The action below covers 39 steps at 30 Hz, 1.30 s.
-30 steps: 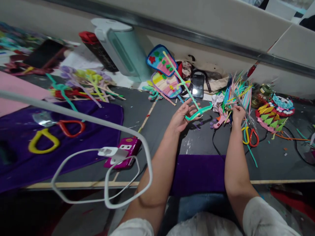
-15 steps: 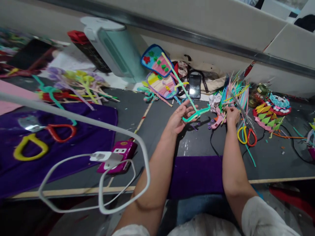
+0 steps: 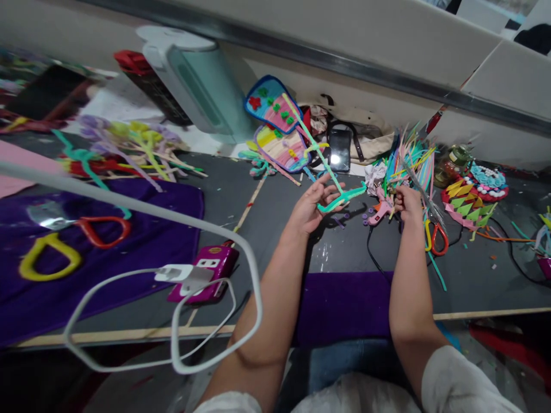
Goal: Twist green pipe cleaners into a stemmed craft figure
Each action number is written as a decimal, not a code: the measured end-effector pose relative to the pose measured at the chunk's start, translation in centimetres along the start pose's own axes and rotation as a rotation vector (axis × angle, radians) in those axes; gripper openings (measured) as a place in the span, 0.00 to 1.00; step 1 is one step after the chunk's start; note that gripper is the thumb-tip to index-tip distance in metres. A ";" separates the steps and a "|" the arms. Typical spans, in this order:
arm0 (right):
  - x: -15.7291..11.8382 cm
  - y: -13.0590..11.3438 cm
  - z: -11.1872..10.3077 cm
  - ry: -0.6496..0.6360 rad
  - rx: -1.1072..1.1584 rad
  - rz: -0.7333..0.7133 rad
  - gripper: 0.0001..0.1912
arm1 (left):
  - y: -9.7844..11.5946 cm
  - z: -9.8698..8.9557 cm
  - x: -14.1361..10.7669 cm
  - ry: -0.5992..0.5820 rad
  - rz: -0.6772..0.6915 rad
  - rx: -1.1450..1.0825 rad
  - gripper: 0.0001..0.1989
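My left hand (image 3: 313,206) holds a pipe-cleaner piece (image 3: 323,158), its fingers loosely curled at the lower end. The piece has a long pale green stem, a short yellow cross strip and a teal bar at its base. My right hand (image 3: 408,203) is closed, fingertips pinched together, just right of a pink glue gun (image 3: 381,211); what is between the fingertips is too small to make out. A bundle of coloured pipe cleaners (image 3: 415,155) lies behind that hand. Scissors with yellow and orange handles (image 3: 439,238) rest beside its wrist.
Two pipe-cleaner panels (image 3: 282,149), a phone (image 3: 340,150) and a beige bag (image 3: 374,135) are against the wall. A teal jug (image 3: 215,92) stands further left. A white cable (image 3: 253,269) loops up from a magenta power strip (image 3: 210,267). Scissors (image 3: 51,258) lie on purple cloth (image 3: 150,229).
My right hand has drawn back slightly from the pipe-cleaner bundle and glue gun, towards the right. My left hand stays nearly still with the pipe-cleaner piece.
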State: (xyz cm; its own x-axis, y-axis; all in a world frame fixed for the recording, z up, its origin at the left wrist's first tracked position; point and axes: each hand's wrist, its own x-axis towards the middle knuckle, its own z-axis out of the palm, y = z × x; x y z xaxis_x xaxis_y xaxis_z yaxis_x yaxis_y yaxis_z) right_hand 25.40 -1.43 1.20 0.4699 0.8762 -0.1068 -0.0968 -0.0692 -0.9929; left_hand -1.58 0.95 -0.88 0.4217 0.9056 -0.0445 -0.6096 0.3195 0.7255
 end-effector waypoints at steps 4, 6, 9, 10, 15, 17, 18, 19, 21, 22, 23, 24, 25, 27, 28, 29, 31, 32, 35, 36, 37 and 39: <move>-2.1 -1.8 0.4 -0.386 0.314 0.240 0.19 | -0.1 -0.1 0.1 0.006 0.011 0.012 0.21; -3.3 -2.4 1.2 -0.521 0.335 0.235 0.19 | -0.2 -0.1 0.1 0.016 0.011 0.019 0.22; -4.3 -2.5 2.6 -0.457 0.178 0.104 0.16 | -0.2 -0.2 0.2 0.027 0.009 0.025 0.22; -4.2 -2.4 2.8 -0.404 0.166 0.068 0.16 | -0.2 -0.2 0.2 0.031 0.010 0.025 0.22; -1.5 -0.7 1.0 0.340 0.049 -0.235 0.16 | -0.2 -0.3 0.2 0.048 0.008 0.017 0.22; -0.4 0.1 -0.2 0.509 -0.079 -0.275 0.10 | -0.3 -0.3 0.3 0.044 0.008 0.012 0.21; -0.1 0.4 -0.6 0.543 -0.171 -0.296 0.07 | -0.3 -0.3 0.3 0.041 0.008 0.008 0.21; 0.0 0.6 -0.8 0.531 -0.288 -0.316 0.05 | -0.3 -0.3 0.3 0.037 0.007 0.004 0.20; 0.0 1.0 -0.8 0.483 -0.521 -0.349 0.07 | -0.3 -0.4 0.4 0.032 0.007 -0.003 0.18; -0.1 1.1 -0.7 0.440 -0.625 -0.374 0.10 | -0.3 -0.5 0.4 0.030 0.008 -0.005 0.18; -0.3 1.2 -0.4 0.398 -0.712 -0.399 0.13 | -0.3 -0.5 0.4 0.031 0.009 -0.004 0.19; -0.4 1.3 -0.2 0.355 -0.778 -0.426 0.16 | -0.3 -0.5 0.4 0.032 0.009 -0.002 0.20; -0.5 1.4 0.1 0.318 -0.825 -0.449 0.18 | -0.2 -0.5 0.4 0.034 0.008 0.001 0.21; -0.6 1.6 0.4 0.279 -0.868 -0.478 0.18 | -0.2 -0.5 0.4 0.036 -0.003 0.009 0.24; -0.6 1.6 0.5 0.270 -0.871 -0.494 0.17 | -0.2 -0.4 0.4 0.038 -0.008 0.010 0.25; -0.6 1.6 0.6 0.264 -0.869 -0.516 0.16 | -0.2 -0.3 0.3 0.040 -0.008 0.011 0.26; -0.9 1.5 0.9 0.234 -0.854 -0.591 0.16 | -0.2 -0.2 0.3 0.045 -0.001 0.011 0.27; -1.1 1.4 1.1 0.213 -0.844 -0.640 0.15 | -0.3 -0.1 0.4 0.048 0.004 0.012 0.26; -2.1 1.0 2.5 0.151 -0.818 -0.809 0.15 | -0.3 0.0 0.4 0.063 0.008 0.018 0.26; -2.5 1.0 3.1 0.133 -0.817 -0.865 0.14 | -0.3 0.0 0.4 0.070 0.006 0.021 0.26; -3.0 0.9 3.8 0.117 -0.811 -0.926 0.14 | -0.3 0.1 0.3 0.075 0.005 0.023 0.26; -4.0 0.7 5.2 0.103 -0.780 -1.057 0.14 | -0.3 0.2 0.2 0.080 0.001 0.027 0.27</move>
State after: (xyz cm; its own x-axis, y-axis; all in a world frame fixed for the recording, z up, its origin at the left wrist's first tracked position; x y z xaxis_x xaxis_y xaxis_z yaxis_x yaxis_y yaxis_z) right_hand 18.89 -2.55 1.21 0.0736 0.6398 0.7650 0.8680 0.3366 -0.3651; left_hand -1.16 1.00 -0.92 0.3652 0.9258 -0.0975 -0.5916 0.3116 0.7436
